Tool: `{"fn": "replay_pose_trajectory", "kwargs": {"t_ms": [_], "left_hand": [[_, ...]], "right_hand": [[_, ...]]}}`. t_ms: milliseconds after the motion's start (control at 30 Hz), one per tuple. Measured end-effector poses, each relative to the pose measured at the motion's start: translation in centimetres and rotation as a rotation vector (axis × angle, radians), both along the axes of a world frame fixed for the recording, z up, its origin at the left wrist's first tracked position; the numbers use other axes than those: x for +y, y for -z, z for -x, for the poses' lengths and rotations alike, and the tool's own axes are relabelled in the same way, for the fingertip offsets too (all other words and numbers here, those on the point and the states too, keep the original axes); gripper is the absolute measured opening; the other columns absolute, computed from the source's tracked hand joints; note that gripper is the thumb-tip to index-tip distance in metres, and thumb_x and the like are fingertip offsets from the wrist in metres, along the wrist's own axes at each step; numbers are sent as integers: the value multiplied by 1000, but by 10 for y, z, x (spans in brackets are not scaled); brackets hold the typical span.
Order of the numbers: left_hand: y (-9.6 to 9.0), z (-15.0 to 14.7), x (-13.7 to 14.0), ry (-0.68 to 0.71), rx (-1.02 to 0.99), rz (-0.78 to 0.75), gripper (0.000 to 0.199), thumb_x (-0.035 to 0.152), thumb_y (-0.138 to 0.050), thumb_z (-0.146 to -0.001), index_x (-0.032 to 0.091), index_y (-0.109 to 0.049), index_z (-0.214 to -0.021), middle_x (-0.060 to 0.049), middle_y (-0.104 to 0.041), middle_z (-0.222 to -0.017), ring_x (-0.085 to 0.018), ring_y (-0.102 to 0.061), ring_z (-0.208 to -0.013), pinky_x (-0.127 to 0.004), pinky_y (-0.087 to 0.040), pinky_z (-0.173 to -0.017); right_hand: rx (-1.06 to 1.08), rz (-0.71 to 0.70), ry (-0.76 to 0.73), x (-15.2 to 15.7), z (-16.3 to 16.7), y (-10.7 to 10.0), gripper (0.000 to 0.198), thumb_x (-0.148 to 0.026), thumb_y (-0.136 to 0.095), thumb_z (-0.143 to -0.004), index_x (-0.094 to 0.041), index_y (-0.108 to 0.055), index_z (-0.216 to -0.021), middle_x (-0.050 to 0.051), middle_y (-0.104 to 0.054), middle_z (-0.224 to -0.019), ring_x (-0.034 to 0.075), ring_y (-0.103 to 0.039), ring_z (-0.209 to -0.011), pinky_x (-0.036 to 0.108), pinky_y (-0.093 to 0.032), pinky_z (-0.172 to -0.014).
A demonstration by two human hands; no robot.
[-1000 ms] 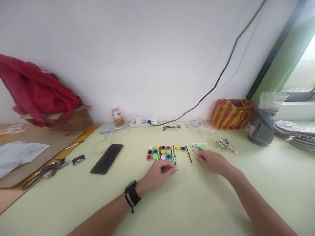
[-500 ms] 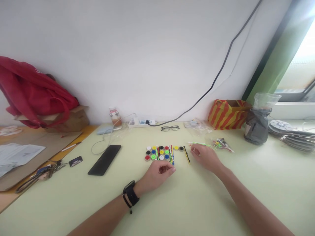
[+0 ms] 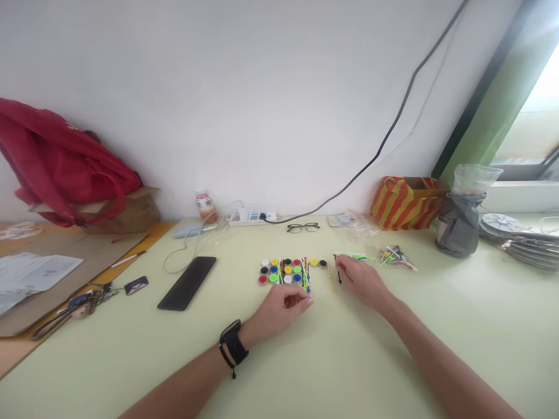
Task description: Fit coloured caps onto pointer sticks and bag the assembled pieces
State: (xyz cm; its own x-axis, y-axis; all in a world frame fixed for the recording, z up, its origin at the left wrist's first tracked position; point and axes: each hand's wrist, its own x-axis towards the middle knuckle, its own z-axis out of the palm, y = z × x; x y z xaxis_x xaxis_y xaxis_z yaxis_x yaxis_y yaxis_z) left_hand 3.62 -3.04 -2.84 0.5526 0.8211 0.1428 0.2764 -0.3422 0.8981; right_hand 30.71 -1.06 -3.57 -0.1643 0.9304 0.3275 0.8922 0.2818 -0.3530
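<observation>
Between the fingertips of my right hand (image 3: 360, 279) is a thin black plastic stick (image 3: 339, 278), held nearly upright over the table. A yellow plastic stick (image 3: 331, 280) lies just to its left. Green and other coloured sticks (image 3: 357, 256) lie behind the right hand, partly covered by it. My left hand (image 3: 283, 308) rests on the table with its fingers curled to the thumb, nothing visible in them. Just beyond it are rows of small round wheel-like pieces (image 3: 287, 270) in several colours, with upright lines of coloured sticks (image 3: 305, 273) among them.
A small clear bag of coloured parts (image 3: 396, 258) lies to the right. Eyeglasses (image 3: 303, 227), a power strip (image 3: 253, 219) and a bottle (image 3: 205, 207) stand along the wall. A black phone (image 3: 187, 283) lies left. A striped bag (image 3: 404, 203) and grey bag (image 3: 459, 224) stand back right.
The black stick, which lay beside the yellow one, is now pinched in my right hand and shifted slightly right. The yellow stick stays on the table. My left hand has hardly moved.
</observation>
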Motion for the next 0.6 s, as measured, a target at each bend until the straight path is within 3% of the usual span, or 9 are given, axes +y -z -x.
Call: {"fn": "replay_pose_trajectory", "kwargs": {"t_ms": [133, 200, 367, 600], "left_hand": [[-2, -1, 0, 0, 4, -1, 27, 38, -66, -94, 15, -74, -83, -2, -62, -75, -12, -44, -65, -25, -33, -59], [-2, -1, 0, -6, 3, -9, 26, 38, -66, -94, 15, -74, -83, -2, -62, -75, -13, -45, -65, -25, -34, -59], [0, -1, 1, -10, -5, -8, 26, 38, -66, -94, 15, -74, -83, -2, -63, -75, -13, -46, -65, -25, -34, -59], [-2, -1, 0, -3, -5, -1, 25, 37, -66, -93, 15, -74, -83, -2, -64, -76, -13, -47, -66, -25, -36, -60]], "right_hand": [[223, -16, -103, -1, 3, -3, 8, -23, -44, -97, -24, -52, -98, 1, -66, -82, 19, -62, -73, 29, -44, -66], [268, -23, -120, -1, 5, -2, 15, -23, -46, -96, -24, -54, -108, 1, -67, -84, 19, -63, -73, 30, -46, -67], [197, -79, -135, 1, 5, 3, 21, -19, -42, -97, -23, -61, -104, 6, -69, -98, 21, -65, -82, 33, -49, -71], [179, -112, -133, 5, 2, 7, 25, -15, -41, -98, -23, -62, -105, 7, -69, -102, 23, -67, -91, 34, -50, -79]]}}
